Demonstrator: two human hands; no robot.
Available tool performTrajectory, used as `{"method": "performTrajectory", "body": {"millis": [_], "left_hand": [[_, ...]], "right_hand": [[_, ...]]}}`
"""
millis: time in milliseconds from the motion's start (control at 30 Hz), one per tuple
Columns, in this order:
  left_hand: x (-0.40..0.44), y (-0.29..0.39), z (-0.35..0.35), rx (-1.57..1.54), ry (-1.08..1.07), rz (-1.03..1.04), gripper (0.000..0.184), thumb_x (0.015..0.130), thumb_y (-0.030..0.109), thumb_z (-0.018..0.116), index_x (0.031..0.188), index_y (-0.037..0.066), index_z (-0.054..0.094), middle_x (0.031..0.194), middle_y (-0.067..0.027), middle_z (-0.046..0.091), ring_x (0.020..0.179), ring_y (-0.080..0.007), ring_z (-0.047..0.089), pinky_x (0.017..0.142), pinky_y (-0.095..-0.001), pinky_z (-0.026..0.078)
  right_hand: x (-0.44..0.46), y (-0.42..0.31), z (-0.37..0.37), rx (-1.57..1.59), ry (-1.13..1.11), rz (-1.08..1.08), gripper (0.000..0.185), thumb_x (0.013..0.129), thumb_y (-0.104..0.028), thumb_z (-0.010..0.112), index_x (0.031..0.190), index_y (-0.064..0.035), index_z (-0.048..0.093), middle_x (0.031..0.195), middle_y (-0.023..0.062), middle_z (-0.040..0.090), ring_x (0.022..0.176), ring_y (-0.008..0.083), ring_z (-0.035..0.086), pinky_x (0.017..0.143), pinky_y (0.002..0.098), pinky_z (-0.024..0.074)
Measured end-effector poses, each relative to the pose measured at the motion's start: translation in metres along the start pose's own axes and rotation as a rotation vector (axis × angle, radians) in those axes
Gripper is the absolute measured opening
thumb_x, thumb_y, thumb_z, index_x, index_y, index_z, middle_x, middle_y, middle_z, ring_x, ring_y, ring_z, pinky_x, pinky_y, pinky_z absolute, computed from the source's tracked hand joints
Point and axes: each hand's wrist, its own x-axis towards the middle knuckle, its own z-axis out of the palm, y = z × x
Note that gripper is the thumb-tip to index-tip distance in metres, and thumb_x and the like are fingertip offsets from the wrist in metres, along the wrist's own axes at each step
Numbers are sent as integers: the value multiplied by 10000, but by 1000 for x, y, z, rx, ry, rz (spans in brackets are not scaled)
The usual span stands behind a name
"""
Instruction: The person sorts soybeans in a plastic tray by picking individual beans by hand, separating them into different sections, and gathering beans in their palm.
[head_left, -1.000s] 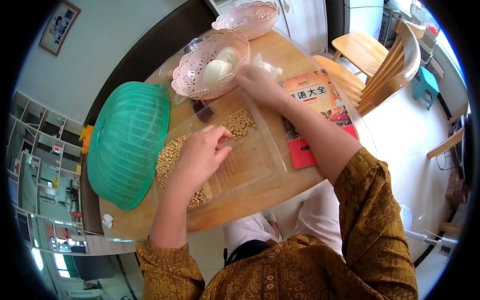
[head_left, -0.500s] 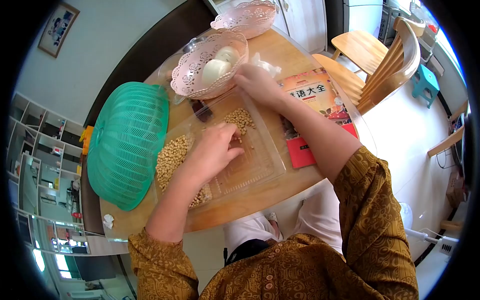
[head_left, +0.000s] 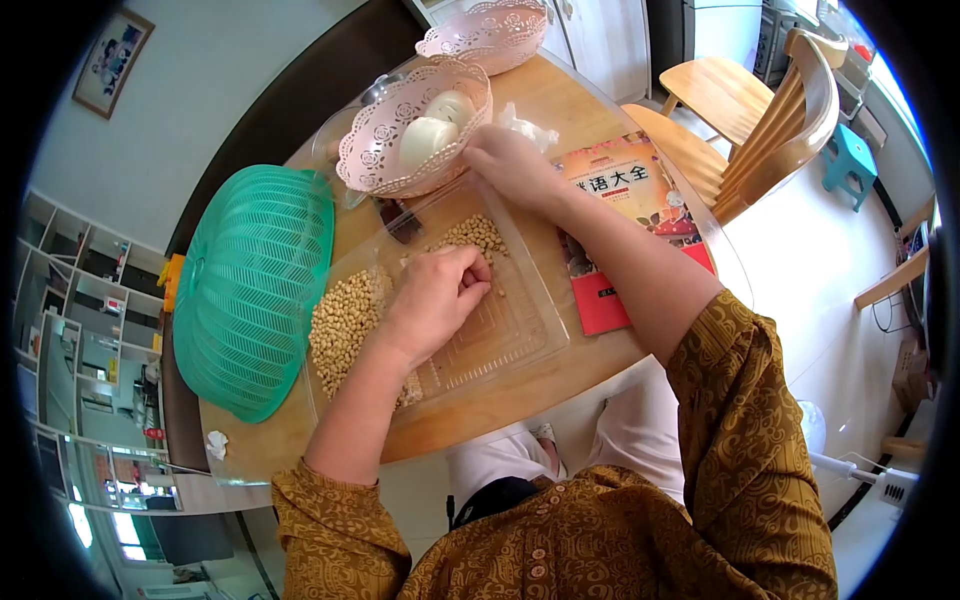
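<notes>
My left hand (head_left: pixel 437 297) hovers over a clear plastic tray (head_left: pixel 510 345), its thumb and fingertips pinched together. Whatever is between them is too small to make out. A large heap of pale yellow beans (head_left: pixel 343 325) lies in the tray's left part, beside my left wrist. A smaller heap of beans (head_left: pixel 474 236) sits at the far right of the tray, just beyond my fingers. My right hand (head_left: pixel 512 168) is curled closed against the right side of a pink openwork basket (head_left: pixel 375 150), its fingertips hidden. In that basket are white rounded objects (head_left: pixel 428 140).
A green mesh food cover (head_left: pixel 255 290) stands left of the tray. Another pink basket (head_left: pixel 490 40) is at the back. Crumpled white tissue (head_left: pixel 527 128) and a colourful book (head_left: pixel 625 195) lie to the right. A wooden chair (head_left: pixel 780 130) is beyond the table (head_left: pixel 440 430).
My left hand has shifted slightly, and its thumb and fingers, apart before, have come together. My right hand remains at the basket. The view has shifted a little.
</notes>
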Motion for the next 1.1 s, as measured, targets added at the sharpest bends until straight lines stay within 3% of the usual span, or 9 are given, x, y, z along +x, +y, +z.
{"method": "performTrajectory", "body": {"millis": [333,400,433,600,833,900,1100], "left_hand": [[-5,3,-4,-103,-37,-48,96,829,12,705,884,-18,632,791,-87,657,698,-167,638,663,-302,529],[-7,3,-13,-63,158,-65,90,797,0,706,833,7,624,772,-104,658,680,-199,662,651,-328,539],[-9,4,-20,-63,158,-63,90,797,0,706,833,7,624,772,-104,658,680,-199,662,651,-328,539],[-42,-9,-51,117,387,-296,116,808,-11,679,852,22,577,773,-92,627,679,-195,631,622,-326,505],[-103,-45,-61,374,426,-522,98,836,20,657,890,33,576,770,-106,605,691,-248,623,620,-376,485],[-109,-44,-58,457,325,-566,93,855,73,666,918,48,602,835,-101,618,736,-280,635,654,-408,494],[-86,-21,-54,554,434,-309,140,878,117,675,1005,75,632,985,-85,633,825,-308,647,720,-423,500]], "right_hand": [[0,0,0,18,-5,-6,231,925,-181,617,926,48,649,767,166,702,736,251,702,716,366,545],[1,1,0,1,-1,1,234,924,-189,619,928,42,650,777,169,701,744,255,697,717,372,541],[1,2,0,0,0,0,234,924,-189,619,928,42,650,777,169,701,744,255,697,717,372,541],[1,4,2,4,10,-4,243,921,-201,621,934,40,649,816,182,701,783,282,684,747,390,531],[1,4,3,18,-5,23,248,926,-205,619,956,39,646,844,188,693,803,289,675,764,387,527],[1,6,4,15,15,9,244,929,-202,619,960,39,645,841,182,693,798,281,673,767,382,527],[0,0,0,6,-17,27,230,932,-188,615,954,39,646,839,174,696,795,261,671,763,377,528]]}}
